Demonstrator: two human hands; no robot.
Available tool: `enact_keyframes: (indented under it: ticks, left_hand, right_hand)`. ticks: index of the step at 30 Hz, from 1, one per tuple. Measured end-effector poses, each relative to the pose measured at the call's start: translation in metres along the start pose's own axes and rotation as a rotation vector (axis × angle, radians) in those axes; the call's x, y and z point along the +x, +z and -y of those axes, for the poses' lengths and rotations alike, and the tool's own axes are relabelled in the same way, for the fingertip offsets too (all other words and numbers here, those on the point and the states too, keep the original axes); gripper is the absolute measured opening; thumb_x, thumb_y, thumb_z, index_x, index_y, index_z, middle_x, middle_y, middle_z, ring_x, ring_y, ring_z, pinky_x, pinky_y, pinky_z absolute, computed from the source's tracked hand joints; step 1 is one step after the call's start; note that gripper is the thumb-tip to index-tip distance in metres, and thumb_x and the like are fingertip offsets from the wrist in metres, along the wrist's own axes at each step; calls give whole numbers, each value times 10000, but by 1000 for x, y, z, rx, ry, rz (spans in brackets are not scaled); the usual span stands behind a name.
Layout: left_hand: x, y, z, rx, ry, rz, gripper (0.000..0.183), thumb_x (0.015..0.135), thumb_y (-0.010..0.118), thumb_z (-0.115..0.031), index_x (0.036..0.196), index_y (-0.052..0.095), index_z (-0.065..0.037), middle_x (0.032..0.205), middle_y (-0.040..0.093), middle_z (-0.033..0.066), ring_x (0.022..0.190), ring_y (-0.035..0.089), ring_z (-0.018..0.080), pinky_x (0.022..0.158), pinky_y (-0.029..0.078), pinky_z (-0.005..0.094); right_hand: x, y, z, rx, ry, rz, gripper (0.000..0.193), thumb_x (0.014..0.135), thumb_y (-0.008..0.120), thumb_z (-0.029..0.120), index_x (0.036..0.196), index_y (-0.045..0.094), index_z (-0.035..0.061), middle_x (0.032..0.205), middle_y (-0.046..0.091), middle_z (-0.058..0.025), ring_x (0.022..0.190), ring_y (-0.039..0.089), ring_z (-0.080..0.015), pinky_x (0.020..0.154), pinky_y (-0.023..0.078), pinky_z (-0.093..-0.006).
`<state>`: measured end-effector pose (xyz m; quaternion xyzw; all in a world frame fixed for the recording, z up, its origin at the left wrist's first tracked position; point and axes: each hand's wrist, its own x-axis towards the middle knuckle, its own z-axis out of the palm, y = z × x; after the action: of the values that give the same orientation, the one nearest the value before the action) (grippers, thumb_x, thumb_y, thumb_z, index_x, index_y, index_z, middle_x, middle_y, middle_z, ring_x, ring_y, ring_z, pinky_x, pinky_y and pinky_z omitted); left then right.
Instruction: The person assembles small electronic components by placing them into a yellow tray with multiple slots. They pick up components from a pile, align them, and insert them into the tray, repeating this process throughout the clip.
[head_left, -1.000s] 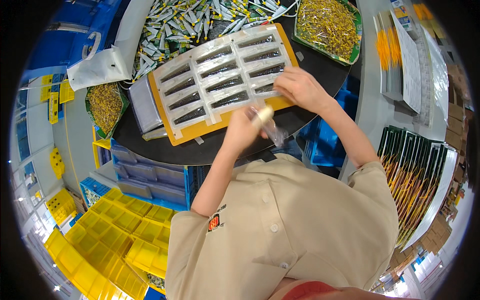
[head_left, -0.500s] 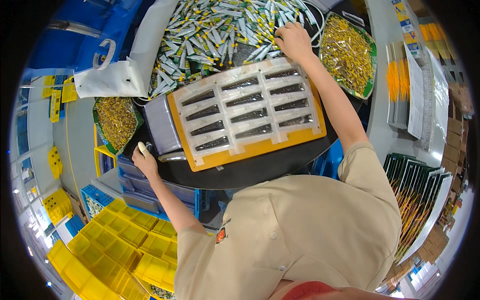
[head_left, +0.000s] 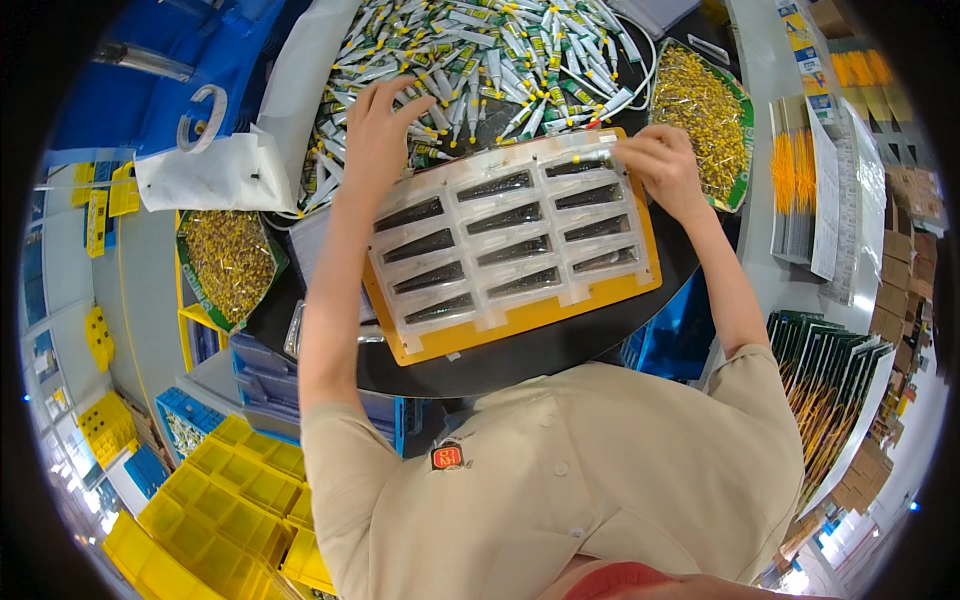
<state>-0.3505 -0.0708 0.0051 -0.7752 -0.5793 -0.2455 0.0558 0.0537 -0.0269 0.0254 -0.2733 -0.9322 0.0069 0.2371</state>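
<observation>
My left hand (head_left: 378, 140) is over the left part of a pile of small white-and-green tubes with yellow caps (head_left: 490, 60). Its fingers are apart and I see nothing held in them. At the upper right corner of a clear plastic tray (head_left: 470, 240), my right hand (head_left: 662, 170) has its fingers closed on the end of a small tube (head_left: 600, 157), which is partly hidden by the fingertips. The tray lies tilted on a yellow-orange board (head_left: 520, 330). Rows of its wedge-shaped compartments show dark bottoms.
Bags of small yellow pieces lie right (head_left: 703, 120) and left (head_left: 230, 262) of the pile. A black round table (head_left: 500, 370) carries the board. Yellow bins (head_left: 220, 490) stand at lower left, racks of cards (head_left: 830, 400) at right. A white cable (head_left: 648, 75) curves beside the pile.
My right hand has come back from the pile to the tray's upper right corner. My left hand has moved from the table's left edge up to the tubes. The board sits slightly lower and further right.
</observation>
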Motion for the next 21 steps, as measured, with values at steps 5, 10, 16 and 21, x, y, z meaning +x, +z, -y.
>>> enact_keyframes:
  ticks: [5, 10, 16, 21]
  left_hand:
    - [35, 20, 32, 73, 152, 273, 355, 798, 621, 48, 1066, 691, -175, 1284, 570, 45, 1255, 487, 312, 1041, 418, 480]
    - [21, 27, 44, 60, 163, 333, 273, 843, 610, -4, 1054, 658, -171, 1171, 582, 49, 1211, 506, 283, 1032, 419, 453]
    - [7, 1, 20, -121, 21, 165, 241, 861, 627, -12, 1082, 654, -105, 1058, 576, 103, 1049, 577, 316, 957, 449, 424]
    - [-70, -47, -36, -506, -174, 73, 213, 847, 713, -58, 1056, 672, -58, 995, 605, 111, 902, 613, 316, 783, 518, 385]
  right_hand:
    - [20, 17, 7, 108, -94, 121, 365, 740, 691, -15, 1072, 751, 122, 1124, 726, -9, 1070, 600, -270, 941, 466, -412]
    - [111, 84, 1, 20, -79, 178, 199, 732, 783, 120, 926, 743, 133, 1013, 614, -16, 1055, 549, -241, 884, 469, -396]
    - [121, 87, 22, 221, -134, 113, 126, 796, 764, 156, 898, 694, 133, 934, 626, -17, 981, 583, -226, 903, 433, -394]
    - [68, 61, 63, 104, -386, 16, 247, 767, 730, 124, 1014, 736, 141, 1062, 696, 11, 990, 598, -211, 894, 452, -383]
